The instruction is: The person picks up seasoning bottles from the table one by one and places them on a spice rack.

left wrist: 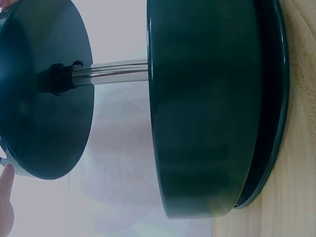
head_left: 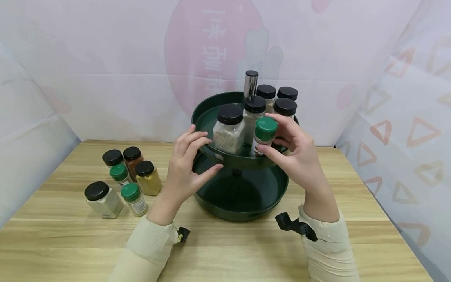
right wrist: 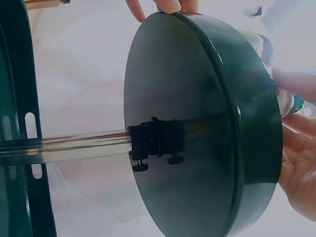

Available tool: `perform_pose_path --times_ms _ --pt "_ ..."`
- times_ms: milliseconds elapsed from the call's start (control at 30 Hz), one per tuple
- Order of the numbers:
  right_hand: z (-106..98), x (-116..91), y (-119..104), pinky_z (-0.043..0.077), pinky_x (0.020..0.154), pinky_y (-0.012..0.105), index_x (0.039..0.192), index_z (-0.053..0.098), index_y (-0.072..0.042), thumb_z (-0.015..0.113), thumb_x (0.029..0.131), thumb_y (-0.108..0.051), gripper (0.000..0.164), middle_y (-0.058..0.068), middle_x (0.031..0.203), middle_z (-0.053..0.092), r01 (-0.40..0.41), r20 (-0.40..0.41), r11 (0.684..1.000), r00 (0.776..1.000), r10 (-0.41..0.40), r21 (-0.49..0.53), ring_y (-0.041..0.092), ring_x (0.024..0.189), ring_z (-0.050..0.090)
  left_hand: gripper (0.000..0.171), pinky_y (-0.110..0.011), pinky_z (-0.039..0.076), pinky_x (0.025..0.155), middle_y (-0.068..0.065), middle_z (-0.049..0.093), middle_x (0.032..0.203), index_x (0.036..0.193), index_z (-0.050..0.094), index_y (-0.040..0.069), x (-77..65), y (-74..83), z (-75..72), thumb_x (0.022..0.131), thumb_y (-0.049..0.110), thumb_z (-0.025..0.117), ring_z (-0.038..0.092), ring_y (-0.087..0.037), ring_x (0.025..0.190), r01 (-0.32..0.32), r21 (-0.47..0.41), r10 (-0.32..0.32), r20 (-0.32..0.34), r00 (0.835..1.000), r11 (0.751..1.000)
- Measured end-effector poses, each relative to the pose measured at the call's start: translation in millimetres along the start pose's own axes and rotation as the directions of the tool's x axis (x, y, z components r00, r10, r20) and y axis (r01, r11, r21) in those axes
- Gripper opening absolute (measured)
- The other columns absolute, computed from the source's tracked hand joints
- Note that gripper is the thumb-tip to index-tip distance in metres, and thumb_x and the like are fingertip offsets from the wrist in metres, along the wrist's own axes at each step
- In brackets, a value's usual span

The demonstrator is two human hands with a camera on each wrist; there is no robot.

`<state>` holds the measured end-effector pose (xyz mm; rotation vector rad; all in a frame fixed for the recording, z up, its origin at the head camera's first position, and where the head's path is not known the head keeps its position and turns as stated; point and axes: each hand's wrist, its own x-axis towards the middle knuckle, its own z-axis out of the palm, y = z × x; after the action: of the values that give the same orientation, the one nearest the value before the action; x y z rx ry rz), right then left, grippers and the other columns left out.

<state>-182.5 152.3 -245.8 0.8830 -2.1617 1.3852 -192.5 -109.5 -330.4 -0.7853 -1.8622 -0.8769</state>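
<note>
My right hand (head_left: 299,149) pinches a small green-capped spice jar (head_left: 265,131) between thumb and fingers, at the front right of the upper tray of a dark green two-tier rack (head_left: 243,161). Beside that jar stands a larger black-capped jar (head_left: 229,135) of pale grains. My left hand (head_left: 188,164) is at the tray's left front, its fingers spread at the rim and its thumb lower by the outer wall. In the right wrist view, fingertips (right wrist: 170,6) touch the edge of the upper tray (right wrist: 197,148). The bottom of the pinched jar is partly hidden by my thumb and the rim.
Several black-capped jars (head_left: 285,105) and a metal post (head_left: 251,84) rise behind on the upper tray. The lower tray (head_left: 243,192) holds no jars where it shows. Left on the wooden table (head_left: 229,250) stand green-capped jars (head_left: 135,199), a yellow-filled jar (head_left: 149,182) and other black-capped ones.
</note>
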Motion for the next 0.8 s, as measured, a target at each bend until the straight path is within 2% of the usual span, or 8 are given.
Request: perform_pose_path --times_ms 167,467,633,800 --pt "-1 -2 -2 0.055 0.091 0.016 0.139 0.053 -0.004 0.076 0.080 0.010 0.064 0.009 0.116 0.065 -0.014 -0.005 1.000 1.000 0.014 0.011 0.008 0.098 0.064 0.059 -0.052 0.033 0.119 -0.018 0.058 0.133 0.121 0.061 0.001 -0.3 0.0 0.2 0.090 0.051 0.068 0.041 -0.046 0.139 0.002 0.003 -0.002 0.002 1.000 1.000" --pt "-9 -7 2 0.054 0.093 0.018 0.138 0.052 0.001 0.071 0.082 0.014 0.061 -0.008 0.117 0.065 -0.009 -0.063 0.996 0.998 0.015 0.084 0.010 0.106 0.066 0.059 -0.051 0.034 0.119 -0.018 0.057 0.133 0.121 0.061 0.001 -0.5 0.2 0.3 0.089 0.051 0.068 0.040 -0.046 0.139 0.009 -0.001 -0.009 0.002 1.000 1.000" --pt "-16 -10 7 0.056 0.094 0.020 0.136 0.052 0.005 0.068 0.085 0.013 0.054 -0.001 0.117 0.067 0.033 -0.093 0.979 0.996 -0.014 0.200 0.014 0.107 0.067 0.059 -0.050 0.033 0.119 -0.018 0.058 0.133 0.120 0.061 0.001 -0.2 0.6 0.0 0.089 0.051 0.068 0.041 -0.046 0.138 0.005 -0.005 -0.005 -0.001 1.000 1.000" --pt "-23 -13 11 0.057 0.093 0.026 0.133 0.054 0.006 0.066 0.091 0.004 0.044 0.006 0.115 0.071 0.114 -0.144 0.952 0.987 -0.076 0.284 0.019 0.106 0.069 0.059 -0.050 0.034 0.119 -0.019 0.058 0.132 0.119 0.061 0.000 0.0 1.2 -0.3 0.089 0.050 0.069 0.041 -0.046 0.138 0.002 -0.010 -0.002 -0.003 1.000 1.000"
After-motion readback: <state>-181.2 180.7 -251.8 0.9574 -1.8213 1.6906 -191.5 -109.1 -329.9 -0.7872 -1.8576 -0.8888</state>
